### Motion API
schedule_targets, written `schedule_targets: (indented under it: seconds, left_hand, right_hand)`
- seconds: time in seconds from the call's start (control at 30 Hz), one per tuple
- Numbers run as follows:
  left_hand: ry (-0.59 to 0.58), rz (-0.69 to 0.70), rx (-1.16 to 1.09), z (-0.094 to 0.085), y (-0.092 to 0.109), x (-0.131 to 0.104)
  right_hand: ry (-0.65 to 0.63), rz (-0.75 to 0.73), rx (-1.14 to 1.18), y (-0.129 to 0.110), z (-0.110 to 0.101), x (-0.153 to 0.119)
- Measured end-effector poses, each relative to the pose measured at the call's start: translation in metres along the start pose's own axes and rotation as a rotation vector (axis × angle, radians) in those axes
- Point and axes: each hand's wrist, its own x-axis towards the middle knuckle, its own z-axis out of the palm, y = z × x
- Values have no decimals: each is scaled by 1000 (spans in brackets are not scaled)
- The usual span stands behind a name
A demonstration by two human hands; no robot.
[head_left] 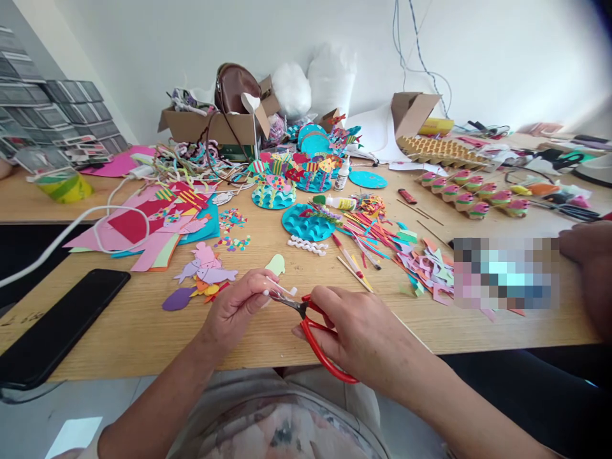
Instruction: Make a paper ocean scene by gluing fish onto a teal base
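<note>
A wooden table (157, 338) is stretching below a white wall (157, 44), and a cardboard box (191, 127) is standing near its back. A black phone (67, 325) is lying at the left, paper fish (205, 269) are lying near the middle, and a blue base (308, 222) is resting beyond the hands. Painted egg cartons (473, 194) are sitting farther right — another person's arm (593, 274) is showing at that edge. The left hand (236, 309) is reaching in above the table's near edge, its thumb and fingertips pinching a small white piece (289, 291). The right hand (358, 331) is angling in from the other side, its fingers curling around the red handles of the scissors (318, 347) — the blades are pointing toward the left fingertips, right by the white piece, and I cannot tell whether they are touching it.
</note>
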Motion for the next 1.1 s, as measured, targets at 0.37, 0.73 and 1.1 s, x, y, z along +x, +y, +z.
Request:
schedule_targets:
  seconds: [0.37, 0.73, 1.1]
  left_hand:
    - [-20, 39, -4, 2, 3, -1]
    - [-27, 111, 29, 6, 4, 1]
    - [-23, 99, 98, 9, 9, 2]
  right_hand:
    - [29, -8, -142, -3, -6, -10]
    - [27, -7, -226, -5, -16, -10]
    - [-43, -15, -390, -9, -35, -8]
